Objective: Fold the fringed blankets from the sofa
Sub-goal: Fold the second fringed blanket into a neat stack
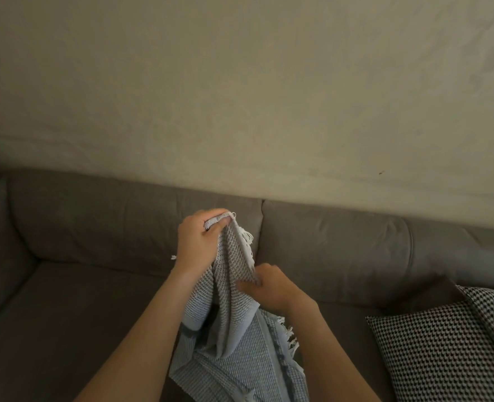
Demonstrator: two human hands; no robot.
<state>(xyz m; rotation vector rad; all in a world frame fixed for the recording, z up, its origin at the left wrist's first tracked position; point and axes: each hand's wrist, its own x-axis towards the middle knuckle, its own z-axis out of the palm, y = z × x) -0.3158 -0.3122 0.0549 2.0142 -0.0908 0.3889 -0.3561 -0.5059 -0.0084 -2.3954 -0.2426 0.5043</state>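
A grey waffle-weave blanket with white fringe [234,338] hangs between my arms in front of the brown sofa [95,285]. My left hand [198,240] is raised and pinches a top corner of the blanket, with fringe dangling beside its fingers. Lower and to the right, my right hand [269,288] grips the blanket's edge a little way down from that corner. The rest of the cloth droops in loose folds out of the bottom of the view.
Two black-and-white houndstooth cushions [443,349] lie on the sofa seat at the lower right. A plain beige wall [240,97] rises behind the sofa back. The sofa's corner section runs along the left.
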